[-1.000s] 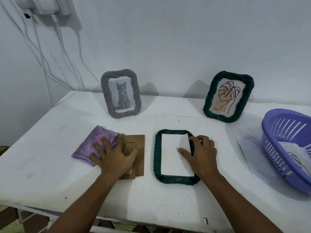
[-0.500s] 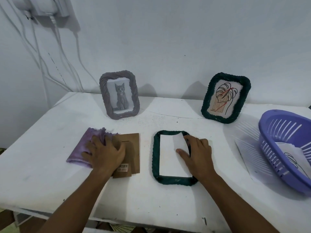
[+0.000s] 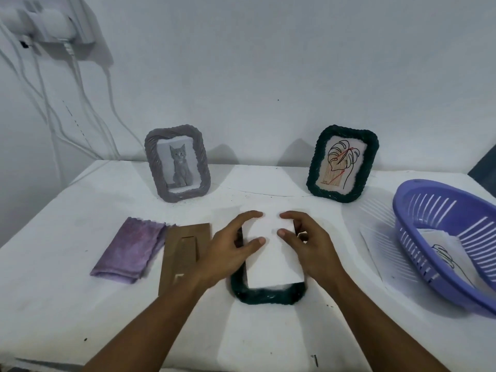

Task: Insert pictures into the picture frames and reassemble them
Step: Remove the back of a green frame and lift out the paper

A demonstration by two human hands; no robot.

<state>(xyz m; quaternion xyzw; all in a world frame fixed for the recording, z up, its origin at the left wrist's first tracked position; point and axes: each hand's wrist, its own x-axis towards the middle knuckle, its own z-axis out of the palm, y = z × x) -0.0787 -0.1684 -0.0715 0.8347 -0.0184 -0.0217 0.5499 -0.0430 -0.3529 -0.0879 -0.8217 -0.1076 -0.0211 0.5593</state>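
Note:
A dark green woven frame lies face down at the table's middle front. A white picture sheet, blank side up, rests in its opening. My left hand holds the sheet's left edge between thumb and fingers, and my right hand holds its right edge the same way. A brown backing board with a stand flap lies flat just left of the frame, apart from both hands.
A folded purple cloth lies left of the board. A grey frame with a cat picture and a green frame with a leaf drawing stand by the wall. A purple basket holding paper sits at right.
My left hand has left the backing board and cloth and moved right onto the picture sheet. Both hands now grip the sheet over the green frame.

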